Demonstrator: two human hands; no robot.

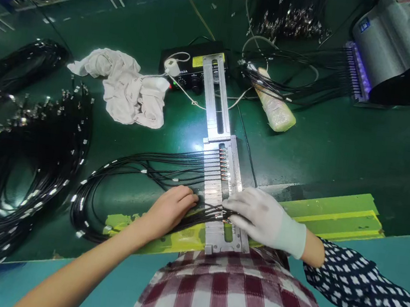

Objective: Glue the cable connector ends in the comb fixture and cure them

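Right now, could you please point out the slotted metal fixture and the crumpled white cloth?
Slotted metal fixture [235, 163], head view, on its right rail.
Crumpled white cloth [128, 89], head view, on its middle folds.

The black box [186, 81] shows "52A"; its other lettering is unclear.

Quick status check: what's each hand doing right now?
Left hand: fingers curled at the black cables; grip can't be told.
Right hand: gloved, fingers at the cable ends; grip can't be told.
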